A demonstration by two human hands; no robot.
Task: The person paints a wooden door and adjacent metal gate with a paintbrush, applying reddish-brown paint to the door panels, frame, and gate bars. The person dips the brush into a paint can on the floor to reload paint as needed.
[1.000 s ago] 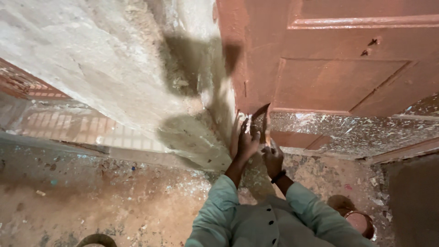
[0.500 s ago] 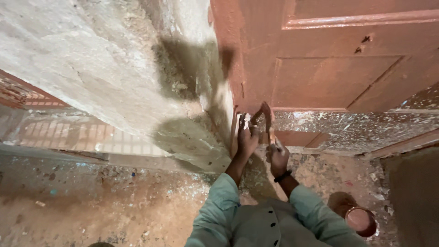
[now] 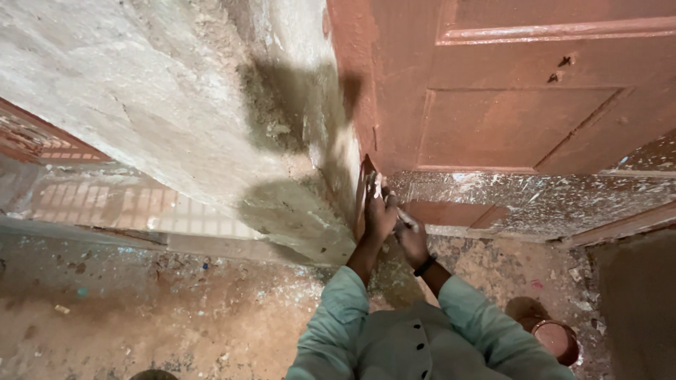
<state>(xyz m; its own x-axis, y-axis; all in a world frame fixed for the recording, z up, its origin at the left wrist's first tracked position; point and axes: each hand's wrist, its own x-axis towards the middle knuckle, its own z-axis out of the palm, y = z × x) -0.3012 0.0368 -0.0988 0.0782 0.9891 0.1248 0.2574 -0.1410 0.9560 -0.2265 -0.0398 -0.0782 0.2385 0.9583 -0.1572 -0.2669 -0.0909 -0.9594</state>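
Paint tin sits on the floor near our right elbow; a careless shift could tip it. Right hand closed around a small brush. Left hand half-open, fingers flat against the reddish door edge, low down; wet paint may smear onto the wall.

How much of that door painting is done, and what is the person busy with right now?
The big door panels already look coated in reddish-brown paint. In hand: both hands work low at the door's edge, the left hand pressed against it and the right hand gripping a thin brush. Left: the speckled grey strip below the panels looks unpainted. A paint pot stands on the floor.
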